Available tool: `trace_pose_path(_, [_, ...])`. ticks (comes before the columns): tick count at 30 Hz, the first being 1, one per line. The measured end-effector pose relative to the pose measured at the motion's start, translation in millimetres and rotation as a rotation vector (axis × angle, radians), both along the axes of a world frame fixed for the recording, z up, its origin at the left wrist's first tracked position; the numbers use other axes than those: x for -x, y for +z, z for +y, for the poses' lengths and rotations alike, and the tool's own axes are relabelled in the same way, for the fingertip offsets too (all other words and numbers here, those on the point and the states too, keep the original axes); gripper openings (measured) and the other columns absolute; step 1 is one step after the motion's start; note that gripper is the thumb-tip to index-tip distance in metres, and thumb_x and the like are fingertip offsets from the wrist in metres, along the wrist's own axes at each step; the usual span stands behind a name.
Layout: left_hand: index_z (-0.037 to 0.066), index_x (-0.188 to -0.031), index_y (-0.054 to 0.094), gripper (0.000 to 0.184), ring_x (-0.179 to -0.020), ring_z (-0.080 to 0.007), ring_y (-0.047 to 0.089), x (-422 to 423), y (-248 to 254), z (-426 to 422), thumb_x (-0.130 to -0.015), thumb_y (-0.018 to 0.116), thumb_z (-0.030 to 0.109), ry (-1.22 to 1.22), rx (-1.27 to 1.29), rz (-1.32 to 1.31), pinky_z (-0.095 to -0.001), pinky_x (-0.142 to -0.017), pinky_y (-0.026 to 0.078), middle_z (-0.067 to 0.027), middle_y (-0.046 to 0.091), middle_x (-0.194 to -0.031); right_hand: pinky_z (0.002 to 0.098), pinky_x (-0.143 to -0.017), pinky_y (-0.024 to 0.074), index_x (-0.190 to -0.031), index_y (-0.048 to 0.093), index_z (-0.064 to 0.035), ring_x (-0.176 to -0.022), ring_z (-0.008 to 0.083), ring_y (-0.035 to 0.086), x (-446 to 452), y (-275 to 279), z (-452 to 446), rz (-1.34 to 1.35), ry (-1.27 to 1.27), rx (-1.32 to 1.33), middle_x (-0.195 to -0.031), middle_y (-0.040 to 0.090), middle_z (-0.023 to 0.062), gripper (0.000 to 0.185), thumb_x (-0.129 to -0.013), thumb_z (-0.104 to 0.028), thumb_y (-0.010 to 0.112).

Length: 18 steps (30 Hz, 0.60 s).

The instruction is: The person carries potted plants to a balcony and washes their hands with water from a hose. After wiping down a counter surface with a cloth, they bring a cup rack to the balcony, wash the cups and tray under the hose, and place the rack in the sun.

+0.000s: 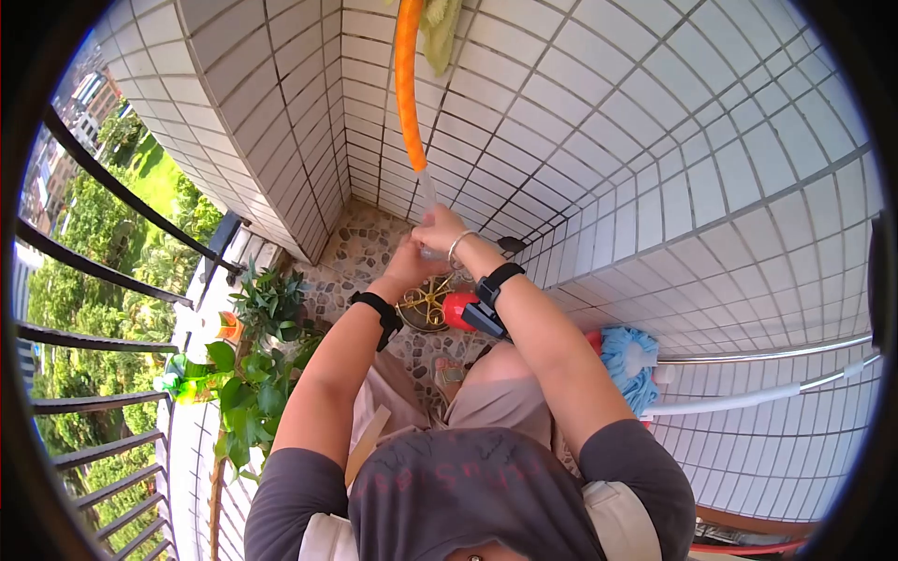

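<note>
An orange tube [408,89] with faint bands comes down from the top of the head view and ends in a translucent plastic piece [427,187]. My right hand [441,227] is closed around the lower part of that translucent piece. Just below and touching it, my left hand [412,266] is also closed, with clear plastic showing between the two hands. Its exact shape is hidden by my fingers. Under my hands, a gold-coloured metal stand [426,304] is on the pebble-patterned floor [360,238], beside a red object [458,310] partly covered by my right wrist.
Potted plants [253,393] and two bottles, one with orange [224,325] and one green [190,385], line the ledge by black railings [103,341]. A blue mop head [629,365] with a pole leans at right. A green cloth [440,35] hangs on the tiled wall [599,122].
</note>
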<state>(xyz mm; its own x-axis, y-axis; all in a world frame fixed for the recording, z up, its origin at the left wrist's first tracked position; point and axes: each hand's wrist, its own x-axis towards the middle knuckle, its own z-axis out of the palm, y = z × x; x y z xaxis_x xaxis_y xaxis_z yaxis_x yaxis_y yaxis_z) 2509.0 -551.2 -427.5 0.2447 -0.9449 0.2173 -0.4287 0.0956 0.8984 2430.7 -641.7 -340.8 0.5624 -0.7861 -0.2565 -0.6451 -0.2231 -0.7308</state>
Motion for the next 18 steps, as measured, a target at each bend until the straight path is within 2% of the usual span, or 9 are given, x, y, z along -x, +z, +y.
trace_pose_path(2, [0.0, -0.12, 0.047, 0.059, -0.108, -0.0347, 0.054, -2, 25, 22, -0.069, 0.072, 0.016, -0.097, -0.374, -0.039, -0.0383, -0.091, 0.043, -0.0226, 0.054, -0.114, 0.0344, -0.074, 0.0502, -0.094, 0.058, -0.0001, -0.087, 0.0306, 0.063, 3, -10, -9, 0.149, 0.066, 0.006, -0.092, 0.063, 0.0192, 0.042, -0.063, -0.026, 0.069])
trace_pose_path(3, [0.0, -0.12, 0.047, 0.059, -0.108, -0.0347, 0.054, 5, 20, 30, -0.069, 0.072, 0.016, -0.095, -0.377, -0.033, -0.0383, -0.091, 0.043, -0.0226, 0.054, -0.114, 0.0344, -0.074, 0.0502, -0.094, 0.058, -0.0001, -0.087, 0.0306, 0.063, 6, -17, -11, 0.154, 0.07, 0.003, -0.092, 0.063, 0.0192, 0.042, -0.063, -0.026, 0.069])
trace_pose_path(5, [-0.003, -0.11, 0.053, 0.043, -0.09, -0.031, 0.064, 21, 1, 47, -0.073, 0.069, 0.012, 0.197, -0.71, -0.159, -0.0374, -0.077, 0.052, -0.0211, 0.063, -0.096, 0.0317, -0.049, 0.044, -0.078, 0.056, -0.0002, -0.053, 0.0155, 0.05, 8, -33, -11, 0.026, 0.037, 0.033, -0.066, 0.055, 0.0065, 0.026, -0.063, -0.018, 0.067])
trace_pose_path(6, [-0.003, -0.11, 0.053, 0.043, -0.09, -0.031, 0.064, 26, -22, 52, -0.073, 0.069, 0.012, 0.2, -0.722, -0.156, -0.0374, -0.077, 0.052, -0.0211, 0.063, -0.096, 0.0317, -0.049, 0.044, -0.078, 0.056, -0.0002, -0.053, 0.0155, 0.05, 10, -36, -7, 0.028, 0.042, 0.021, -0.066, 0.055, 0.0065, 0.026, -0.063, -0.018, 0.067])
trace_pose_path(8, [-0.011, -0.096, 0.055, 0.031, -0.061, -0.027, 0.066, 30, -75, 50, -0.076, 0.065, 0.011, 0.192, -0.759, 0.49, -0.0363, -0.053, 0.054, -0.0181, 0.064, -0.077, 0.0305, -0.036, 0.0347, -0.076, 0.054, -0.001, -0.045, 0.0125, 0.04, 10, -18, 5, 0.036, 0.021, -0.315, -0.06, 0.049, 0.0031, 0.024, -0.064, -0.017, 0.066])
trace_pose_path(12, [-0.007, -0.083, 0.061, 0.011, -0.049, -0.0234, 0.064, 39, -95, 37, -0.081, 0.055, 0.002, 0.442, -0.656, 0.751, -0.0339, -0.045, 0.053, -0.0148, 0.063, -0.062, 0.0287, -0.03, 0.0277, -0.076, 0.054, 0.0, -0.039, 0.0125, 0.038, 9, -25, 19, 0.025, -0.068, -0.26, -0.057, 0.046, 0.0023, 0.024, -0.064, -0.017, 0.066])
trace_pose_path(14, [-0.007, -0.086, 0.059, 0.013, -0.057, -0.0243, 0.065, 36, -103, 35, -0.082, 0.049, -0.001, 0.461, -0.533, 0.693, -0.0345, -0.049, 0.053, -0.0156, 0.064, -0.071, 0.0339, -0.066, 0.0472, -0.082, 0.056, 0.002, -0.076, 0.0242, 0.059, 7, -28, 24, 0.176, -0.072, -0.284, -0.081, 0.059, 0.015, 0.035, -0.064, -0.024, 0.069])
trace_pose_path(17, [-0.007, -0.09, 0.057, 0.015, -0.066, -0.0222, 0.065, 29, -109, 32, -0.08, 0.047, -0.004, 0.457, -0.34, 1.152, -0.0331, -0.055, 0.053, -0.0162, 0.064, -0.08, 0.0359, -0.073, 0.0473, -0.089, 0.055, 0.001, -0.085, 0.0274, 0.059, 9, -71, 25, 0.078, -0.075, -0.062, -0.091, 0.06, 0.0178, 0.039, -0.064, -0.026, 0.069])
trace_pose_path(18, [-0.007, -0.09, 0.057, 0.015, -0.066, -0.0222, 0.065, 26, -111, 34, -0.08, 0.047, -0.004, 0.459, -0.343, 1.152, -0.0331, -0.055, 0.053, -0.0162, 0.064, -0.08, 0.0365, -0.076, 0.0471, -0.092, 0.055, 0.0006, -0.089, 0.0285, 0.059, 10, -76, 26, 0.067, -0.054, 0.006, -0.094, 0.06, 0.0183, 0.042, -0.065, -0.027, 0.069])
